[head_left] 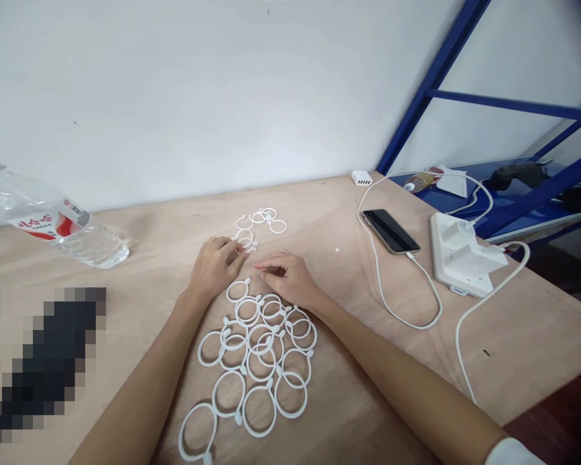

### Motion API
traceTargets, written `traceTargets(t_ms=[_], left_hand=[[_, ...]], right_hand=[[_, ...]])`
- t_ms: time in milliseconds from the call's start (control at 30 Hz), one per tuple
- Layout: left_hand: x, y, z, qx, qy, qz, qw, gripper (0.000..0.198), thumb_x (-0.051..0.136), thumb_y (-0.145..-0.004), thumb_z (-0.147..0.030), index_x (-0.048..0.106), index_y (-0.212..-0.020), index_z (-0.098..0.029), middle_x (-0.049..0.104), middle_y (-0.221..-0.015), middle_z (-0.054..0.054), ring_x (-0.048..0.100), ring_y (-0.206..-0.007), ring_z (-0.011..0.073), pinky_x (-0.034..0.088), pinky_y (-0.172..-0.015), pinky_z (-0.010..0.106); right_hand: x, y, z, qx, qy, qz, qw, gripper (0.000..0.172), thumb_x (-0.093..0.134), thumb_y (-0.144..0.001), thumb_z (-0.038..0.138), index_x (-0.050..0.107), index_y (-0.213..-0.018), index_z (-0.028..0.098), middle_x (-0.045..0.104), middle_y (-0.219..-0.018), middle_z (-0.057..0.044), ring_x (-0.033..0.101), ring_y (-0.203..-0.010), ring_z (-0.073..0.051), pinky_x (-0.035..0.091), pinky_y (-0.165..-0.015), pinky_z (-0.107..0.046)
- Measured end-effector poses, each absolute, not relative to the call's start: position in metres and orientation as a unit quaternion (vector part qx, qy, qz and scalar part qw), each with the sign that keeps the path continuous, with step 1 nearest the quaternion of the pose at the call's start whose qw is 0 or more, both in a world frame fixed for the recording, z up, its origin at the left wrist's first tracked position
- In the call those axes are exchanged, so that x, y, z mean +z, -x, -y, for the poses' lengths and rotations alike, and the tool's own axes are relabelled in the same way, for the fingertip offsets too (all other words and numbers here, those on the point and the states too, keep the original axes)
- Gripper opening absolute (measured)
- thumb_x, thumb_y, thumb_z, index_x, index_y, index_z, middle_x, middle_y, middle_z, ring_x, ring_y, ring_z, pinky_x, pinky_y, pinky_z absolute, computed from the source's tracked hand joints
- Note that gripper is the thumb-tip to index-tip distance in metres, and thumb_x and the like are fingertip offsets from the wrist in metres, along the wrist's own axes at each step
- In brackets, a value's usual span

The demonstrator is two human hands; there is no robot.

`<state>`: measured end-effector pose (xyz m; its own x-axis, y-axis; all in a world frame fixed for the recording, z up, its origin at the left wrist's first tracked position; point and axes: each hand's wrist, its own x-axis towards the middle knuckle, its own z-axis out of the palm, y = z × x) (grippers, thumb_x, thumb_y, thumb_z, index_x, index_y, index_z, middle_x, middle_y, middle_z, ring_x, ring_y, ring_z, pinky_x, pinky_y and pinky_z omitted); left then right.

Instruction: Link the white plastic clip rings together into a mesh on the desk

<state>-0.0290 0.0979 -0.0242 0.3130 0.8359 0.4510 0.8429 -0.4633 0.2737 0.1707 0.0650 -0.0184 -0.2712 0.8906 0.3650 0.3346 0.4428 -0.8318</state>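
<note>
My left hand (217, 266) rests on the wooden table with thumb and forefinger closed at the edge of a white plastic ring (244, 252). Just to its right, my right hand (289, 276) is held with its fingers curled and the fingertips drawn together; anything between them is too small to make out. Below both hands lies a spread of several white rings (260, 363), each with a small tab, many overlapping. Beyond my left fingertips a smaller group of white rings (277, 226) lies toward the wall.
A clear water bottle (53, 219) stands tilted-looking at the left, above a blurred dark patch (48, 355). At the right are a phone (390, 231) on a white cable, a white power strip (465, 255), a small white charger block (361, 178) and a blue metal frame (433, 84).
</note>
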Motion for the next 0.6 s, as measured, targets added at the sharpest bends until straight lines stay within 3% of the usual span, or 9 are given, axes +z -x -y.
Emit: traceTargets(t_ms=[167,367,500,600], left_hand=[[-0.022,0.029,-0.097,-0.31,0.8,0.514,-0.01,0.015,0.05,-0.087,-0.03,0.062,-0.086,-0.021,0.067,-0.089,0.006,0.059,-0.089,0.0226,0.044,-0.085,0.037],[-0.019,0.029,-0.093,-0.354,0.768,0.53,-0.053,0.03,0.058,-0.083,-0.034,0.056,-0.11,-0.022,0.065,-0.08,0.0,0.061,-0.078,0.0172,0.047,-0.08,0.031],[-0.014,0.027,-0.092,-0.369,0.727,0.579,0.006,0.034,0.059,-0.08,-0.042,0.06,-0.106,-0.021,0.062,-0.087,0.004,0.059,-0.088,0.0222,0.045,-0.086,0.036],[-0.008,0.024,-0.091,-0.332,0.665,0.668,0.034,0.052,0.062,-0.074,-0.053,0.058,-0.114,-0.02,0.062,-0.1,0.01,0.056,-0.102,0.0299,0.041,-0.094,0.044]], right_hand=[[-0.018,-0.17,-0.065,0.322,0.438,0.721,0.43,0.028,0.061,-0.072,0.002,0.077,-0.087,0.019,0.075,-0.085,-0.004,0.063,-0.079,-0.015,0.05,-0.075,-0.027],[-0.019,-0.17,-0.065,0.325,0.451,0.711,0.431,0.027,0.061,-0.073,0.004,0.077,-0.088,0.019,0.074,-0.085,-0.004,0.063,-0.075,-0.014,0.051,-0.074,-0.027],[-0.018,-0.17,-0.064,0.33,0.456,0.708,0.426,0.026,0.061,-0.073,0.004,0.077,-0.088,0.018,0.075,-0.086,-0.005,0.064,-0.076,-0.014,0.051,-0.074,-0.027],[-0.018,-0.17,-0.064,0.33,0.46,0.707,0.423,0.026,0.06,-0.074,0.004,0.077,-0.088,0.017,0.075,-0.087,-0.005,0.064,-0.076,-0.014,0.051,-0.074,-0.027]])
